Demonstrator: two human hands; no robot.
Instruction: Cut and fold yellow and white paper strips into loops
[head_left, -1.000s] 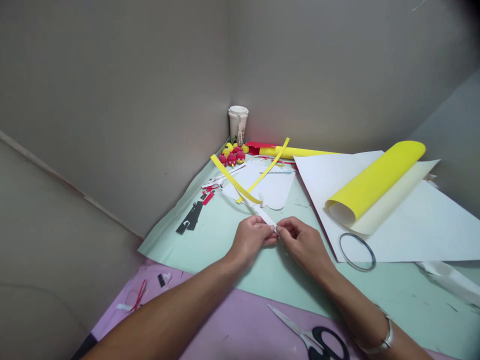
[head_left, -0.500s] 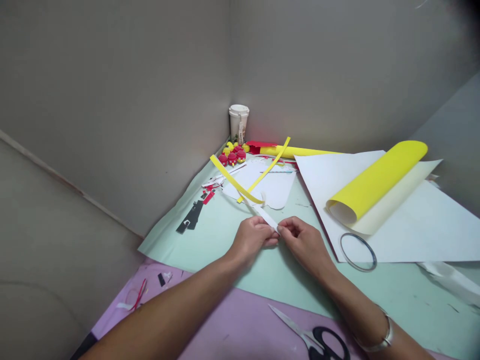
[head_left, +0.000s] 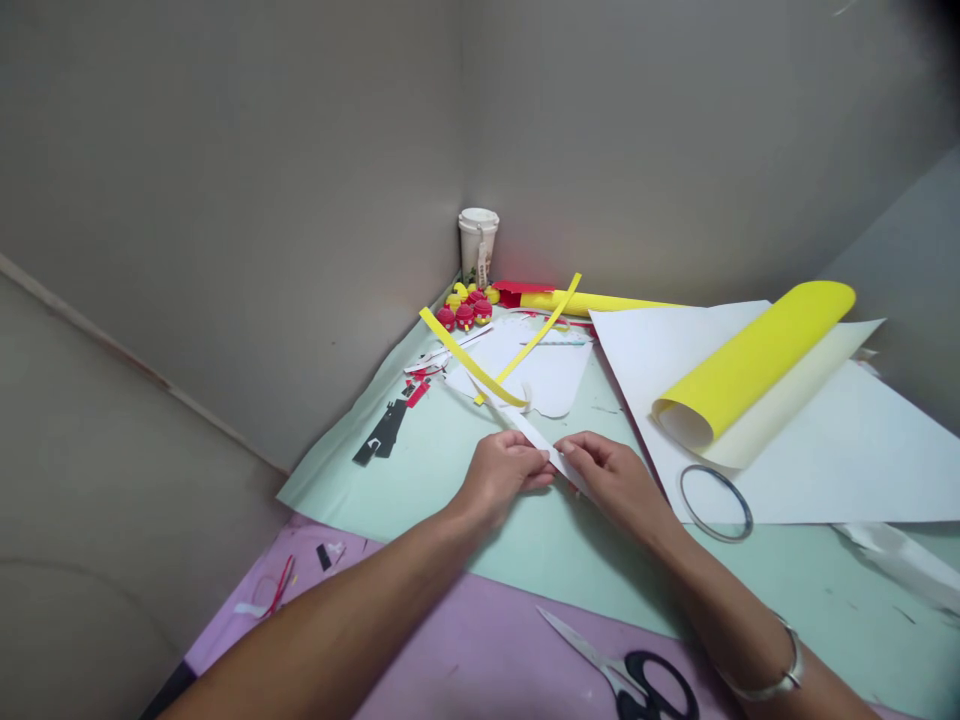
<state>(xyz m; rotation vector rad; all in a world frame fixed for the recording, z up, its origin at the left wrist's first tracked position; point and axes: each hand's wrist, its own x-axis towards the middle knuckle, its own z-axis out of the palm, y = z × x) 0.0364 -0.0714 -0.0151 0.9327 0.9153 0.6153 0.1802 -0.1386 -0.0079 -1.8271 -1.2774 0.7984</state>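
A narrow white paper strip point(head_left: 534, 432) runs slantwise between my two hands over the pale green sheet point(head_left: 442, 460). My left hand point(head_left: 510, 468) is closed on it from the left, thumb on top. From the other side my right hand point(head_left: 604, 470) pinches the strip, whose near end goes partly under the fingers. The strip's far end reaches up to two crossing yellow paper strips point(head_left: 472, 355). Behind these lies a white paper piece point(head_left: 559, 385) with a thin pencil-like stick point(head_left: 556, 344) on it.
Black-handled scissors point(head_left: 619, 668) lie on the purple surface point(head_left: 480, 650) in front. To the right, a yellow paper roll point(head_left: 757, 365) and a grey ring point(head_left: 716, 503) rest on a large white sheet point(head_left: 840, 450). Small red balls point(head_left: 465, 318), black scraps point(head_left: 382, 435) and a cup point(head_left: 478, 245) stand further back.
My right hand has slid slightly right and toward me along the white strip, so more of the strip shows between the hands. My left hand has barely moved.
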